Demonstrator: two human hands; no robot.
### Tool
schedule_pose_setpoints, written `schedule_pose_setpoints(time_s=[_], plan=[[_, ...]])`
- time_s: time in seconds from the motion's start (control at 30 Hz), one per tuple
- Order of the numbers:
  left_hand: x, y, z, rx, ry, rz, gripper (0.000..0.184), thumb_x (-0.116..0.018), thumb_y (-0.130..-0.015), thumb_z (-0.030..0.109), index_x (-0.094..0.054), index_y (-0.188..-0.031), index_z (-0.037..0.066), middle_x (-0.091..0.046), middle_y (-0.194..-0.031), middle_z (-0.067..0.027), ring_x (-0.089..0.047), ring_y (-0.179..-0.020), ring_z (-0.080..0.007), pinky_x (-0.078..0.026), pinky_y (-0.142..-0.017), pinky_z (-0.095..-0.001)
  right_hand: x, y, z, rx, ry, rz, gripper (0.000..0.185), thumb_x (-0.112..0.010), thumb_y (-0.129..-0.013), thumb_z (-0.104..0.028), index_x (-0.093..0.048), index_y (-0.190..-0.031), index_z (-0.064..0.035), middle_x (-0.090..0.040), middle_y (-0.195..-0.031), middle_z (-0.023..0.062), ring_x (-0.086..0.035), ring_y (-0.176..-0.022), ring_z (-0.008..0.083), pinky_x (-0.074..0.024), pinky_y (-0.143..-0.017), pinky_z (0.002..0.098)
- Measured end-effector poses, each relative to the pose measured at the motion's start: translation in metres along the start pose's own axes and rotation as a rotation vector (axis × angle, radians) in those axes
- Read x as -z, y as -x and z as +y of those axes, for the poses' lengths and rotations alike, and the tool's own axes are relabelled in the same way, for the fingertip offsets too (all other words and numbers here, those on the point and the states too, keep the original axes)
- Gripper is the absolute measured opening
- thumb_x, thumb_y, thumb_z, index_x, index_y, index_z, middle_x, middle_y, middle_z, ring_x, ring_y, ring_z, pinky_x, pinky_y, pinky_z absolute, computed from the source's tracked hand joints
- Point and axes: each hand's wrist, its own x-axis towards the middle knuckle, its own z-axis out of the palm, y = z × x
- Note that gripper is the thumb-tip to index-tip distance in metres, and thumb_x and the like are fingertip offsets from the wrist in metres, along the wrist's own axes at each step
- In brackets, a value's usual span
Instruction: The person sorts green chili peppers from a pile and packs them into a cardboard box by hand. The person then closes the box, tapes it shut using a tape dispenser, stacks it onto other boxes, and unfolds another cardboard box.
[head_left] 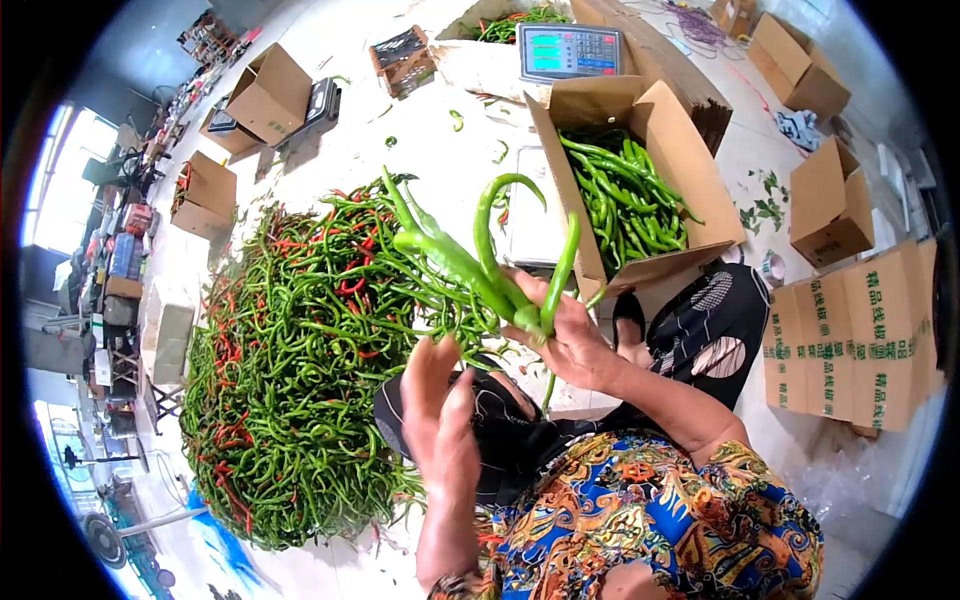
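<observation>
Long green peppers [465, 268] form a loose bunch in my right hand [575, 345], whose fingers are wrapped round their lower ends. The peppers fan out upward, and one curls over at the top. My left hand [440, 415] is beside the bunch, blurred, with its fingers raised and apart and nothing in it. Left of my hands lies a large heap of green and red peppers [300, 390]. An open cardboard box [690, 150] at the upper right holds green peppers [625, 195].
A scale display [570, 52] stands behind the box. More open boxes stand at the upper left [270, 95], left [205, 195] and right [832, 205]. Printed flat cardboard [850, 340] is at the right. A fan [103, 538] is at the lower left.
</observation>
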Motion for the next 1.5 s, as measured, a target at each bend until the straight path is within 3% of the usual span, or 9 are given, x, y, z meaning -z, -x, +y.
schedule_pose_setpoints(time_s=[0.1, 0.2, 0.47, 0.77, 0.9, 1.0, 1.17, 1.37, 1.5], plan=[[-0.044, -0.037, -0.018, 0.046, 0.193, -0.096, 0.056, -0.059, -0.092, 0.017, -0.037, -0.140, -0.001, -0.056, -0.128, -0.0180, -0.054, -0.119, -0.0261, -0.044, -0.100, -0.0388, 0.014, 0.008, -0.002, 0.563, 1.399, -0.132, 0.056, -0.063, -0.087, -0.004, -0.044, -0.140, -0.0065, -0.053, -0.126, 0.0141, -0.057, -0.109, 0.0292, -0.0479, -0.094, 0.0402], [-0.064, -0.059, -0.027, 0.224, 0.370, -0.012, 0.041, -0.062, -0.092, 0.012, -0.047, -0.127, -0.004, -0.064, -0.103, -0.0124, -0.064, -0.096, -0.0207, -0.053, -0.083, -0.0320, 0.010, 0.017, -0.007, 0.592, 1.479, -0.080, 0.058, -0.064, -0.079, 0.006, -0.049, -0.134, -0.0051, -0.056, -0.116, 0.0181, -0.060, -0.100, 0.0379, -0.0509, -0.085, 0.0426], [-0.041, -0.079, -0.064, 0.289, 0.537, -0.154, 0.033, -0.062, -0.089, 0.007, -0.050, -0.118, -0.001, -0.061, -0.083, -0.0083, -0.062, -0.077, -0.0224, -0.054, -0.076, -0.0363, 0.057, 0.013, -0.040, -0.146, -0.089, 0.241, 0.037, -0.046, -0.101, -0.020, -0.051, -0.127, 0.0066, -0.060, -0.124, 0.0222, -0.058, -0.117, 0.0287, -0.0442, -0.104, 0.0390], [-0.050, -0.069, -0.077, 0.382, 0.325, -0.267, 0.033, -0.063, -0.090, 0.012, -0.053, -0.118, -0.002, -0.061, -0.087, -0.0079, -0.056, -0.069, -0.0130, -0.047, -0.058, -0.0227, 0.066, 0.007, -0.053, -0.115, 0.029, 0.284, 0.043, -0.045, -0.102, -0.025, -0.048, -0.132, 0.0059, -0.055, -0.131, 0.0188, -0.052, -0.125, 0.0276, -0.0413, -0.107, 0.0368], [-0.087, -0.042, -0.075, 0.232, 0.007, -0.383, 0.054, -0.076, -0.077, 0.020, -0.055, -0.123, 0.001, -0.059, -0.108, -0.0060, -0.056, -0.090, -0.0135, -0.048, -0.074, -0.0288, 0.045, 0.005, -0.025, -0.059, 0.200, 0.342, 0.033, -0.056, -0.098, -0.024, -0.060, -0.120, -0.0003, -0.064, -0.110, 0.0051, -0.059, -0.102, 0.0135, -0.0467, -0.092, 0.0282], [-0.084, -0.038, -0.075, 0.251, -0.082, -0.371, 0.042, -0.072, -0.076, 0.013, -0.058, -0.114, 0.002, -0.060, -0.092, -0.0005, -0.055, -0.073, -0.0097, -0.046, -0.065, -0.0244, 0.056, 0.014, -0.012, -0.060, -0.026, 0.267, 0.042, -0.054, -0.098, -0.039, -0.059, -0.120, -0.0029, -0.063, -0.103, 0.0033, -0.059, -0.097, 0.0096, -0.0467, -0.089, 0.0257], [-0.077, -0.057, -0.042, 0.395, 0.136, -0.284, 0.042, -0.072, -0.072, 0.016, -0.057, -0.109, 0.002, -0.060, -0.085, -0.0037, -0.057, -0.070, -0.0142, -0.047, -0.061, -0.0247, 0.034, 0.021, -0.054, -0.076, 0.651, 0.102, 0.057, -0.043, -0.100, -0.051, -0.057, -0.120, 0.0004, -0.061, -0.108, 0.0089, -0.056, -0.103, 0.0171, -0.0438, -0.093, 0.0319], [-0.087, -0.133, 0.028, 0.319, 0.346, -0.463, 0.050, -0.068, -0.079, 0.015, -0.049, -0.120, -0.006, -0.060, -0.087, -0.0107, -0.059, -0.075, -0.0163, -0.052, -0.060, -0.0260, 0.072, 0.041, -0.128, 0.341, 2.108, 0.106, 0.057, -0.074, -0.072, -0.023, -0.058, -0.124, -0.0053, -0.058, -0.123, 0.0122, -0.052, -0.117, 0.0268, -0.0393, -0.096, 0.0413], [-0.136, -0.176, 0.053, 0.309, 0.466, -0.630, 0.042, -0.061, -0.087, 0.012, -0.050, -0.123, -0.006, -0.061, -0.089, -0.0110, -0.060, -0.075, -0.0168, -0.054, -0.065, -0.0263, 0.116, 0.042, -0.136, 0.016, 2.278, -0.005, 0.026, -0.068, -0.064, -0.010, -0.063, -0.090, -0.0090, -0.062, -0.078, 0.0067, -0.062, -0.077, 0.0293, -0.0468, -0.070, 0.0420]])
